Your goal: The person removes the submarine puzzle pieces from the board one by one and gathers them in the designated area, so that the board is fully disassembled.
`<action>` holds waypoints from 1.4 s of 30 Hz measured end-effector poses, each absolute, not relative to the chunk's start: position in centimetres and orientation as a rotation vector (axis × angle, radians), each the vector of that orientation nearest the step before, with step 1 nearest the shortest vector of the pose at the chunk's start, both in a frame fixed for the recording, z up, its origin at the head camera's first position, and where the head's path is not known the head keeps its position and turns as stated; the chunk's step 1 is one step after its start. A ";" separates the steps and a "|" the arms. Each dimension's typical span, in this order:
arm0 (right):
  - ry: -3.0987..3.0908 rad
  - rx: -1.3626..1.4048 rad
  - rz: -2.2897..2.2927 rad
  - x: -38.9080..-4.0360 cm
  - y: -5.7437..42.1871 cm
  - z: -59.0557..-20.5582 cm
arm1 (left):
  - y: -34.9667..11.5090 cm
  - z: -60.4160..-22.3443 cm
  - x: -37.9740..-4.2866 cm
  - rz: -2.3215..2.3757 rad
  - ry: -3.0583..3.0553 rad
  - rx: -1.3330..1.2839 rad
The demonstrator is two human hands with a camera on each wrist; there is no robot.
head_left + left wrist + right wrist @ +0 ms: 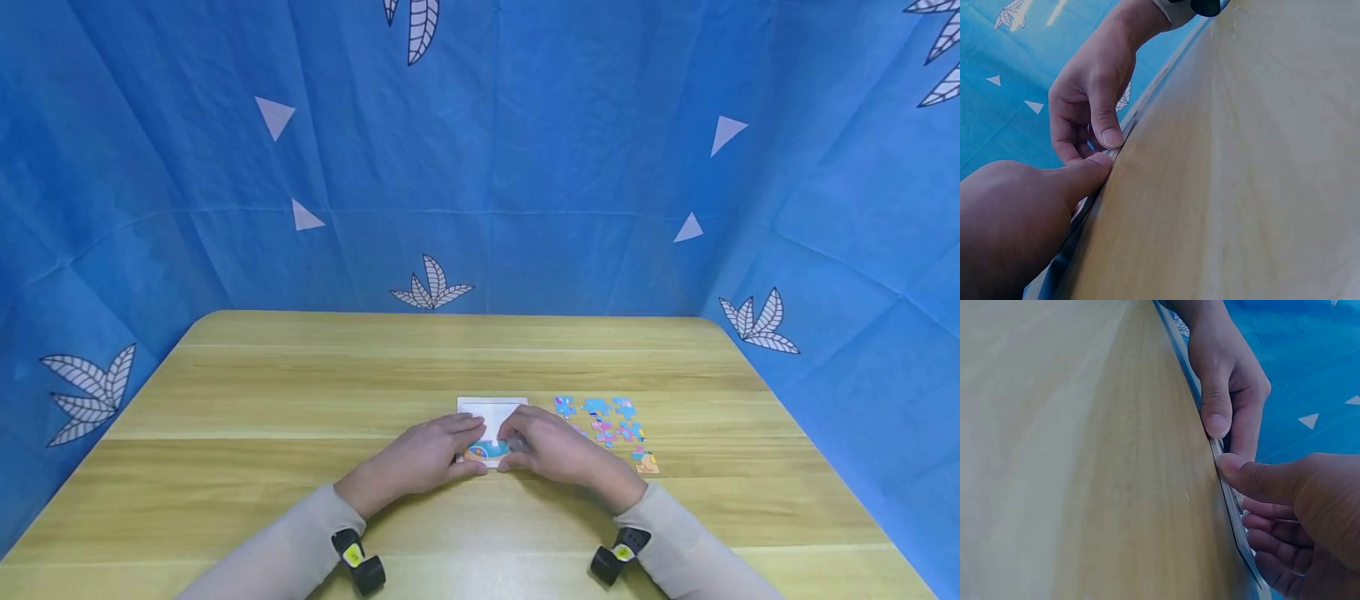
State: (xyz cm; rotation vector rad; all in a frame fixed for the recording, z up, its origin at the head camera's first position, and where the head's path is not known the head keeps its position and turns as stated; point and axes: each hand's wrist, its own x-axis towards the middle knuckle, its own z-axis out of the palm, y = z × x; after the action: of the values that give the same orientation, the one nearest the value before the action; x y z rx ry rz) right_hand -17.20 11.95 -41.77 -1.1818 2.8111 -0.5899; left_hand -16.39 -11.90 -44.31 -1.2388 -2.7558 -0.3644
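Note:
A small white-bordered puzzle board (493,403) lies on the table, with colourful fitted pieces (480,451) along its near side and a bare white upper part. My left hand (427,454) holds the board's left side, fingers across the top and thumb along the near edge. Over the lower right part, my right hand (555,446) has its index finger and thumb curled about a mostly hidden teal puzzle piece (504,447). Both wrist views look almost level with the tabletop; the two thumbs (1094,164) meet the board's edge close together, and the board's face is hidden there.
Several loose puzzle pieces (597,407) in blue, pink and tan lie right of the board, beside and beyond my right forearm. The wooden table (300,400) ends at a blue patterned cloth (487,167) behind and at both sides.

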 end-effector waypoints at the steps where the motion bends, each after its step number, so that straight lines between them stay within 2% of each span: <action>1: 2.811 -1.185 -0.595 -17.2 11.9 -41.8 | -11.9 -44.3 -16.4 -0.366 -2.754 -1.237; 42: 2.783 -1.150 -0.658 -16.9 11.6 -41.6 | -11.9 -44.5 -16.4 -0.358 -2.768 -1.221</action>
State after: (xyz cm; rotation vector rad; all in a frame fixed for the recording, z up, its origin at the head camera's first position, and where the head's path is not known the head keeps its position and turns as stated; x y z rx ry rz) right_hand -16.87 11.56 -41.61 -1.1501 2.7826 -0.6585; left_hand -16.38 -11.86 -44.48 -1.2209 -2.7680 -0.3581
